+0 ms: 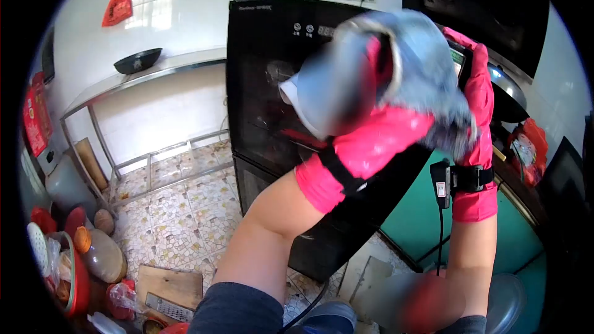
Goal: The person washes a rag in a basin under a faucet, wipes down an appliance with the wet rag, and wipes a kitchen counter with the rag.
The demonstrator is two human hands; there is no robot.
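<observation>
Dark sleeves [238, 309] and bare forearms [263, 241] come nearest, rising from the bottom edge. At lower left, a red-rimmed basin [82, 284] and a jug [106, 256] crowd the corner, with a board [179, 281] and a grater [168, 307] on the floor near them. Above, a steel rack [179, 60] follows the wall, a pan [137, 60] on its top, its right end just beside the black cabinet [266, 86]. Tiled floor [179, 216] spreads from the rack's legs to the cabinet's left edge, the widest room for moving in view. Mid-frame, the left glove [380, 139] crosses the cabinet's front and passes under a denim cloth [427, 49], blurred on its left side; the cloth covers the left hand, so I cannot tell whether it is open or closed. Right of the cloth, the right hand [476, 55] is up by the cabinet's upper right corner, fingers bent; whether it grips the edge, I cannot tell. Down the cabinet's right edge room is tight: green cupboards [399, 219] stand near it, with a red bag [529, 148] above them and a dark hood [482, 0] filling the upper right of the frame
</observation>
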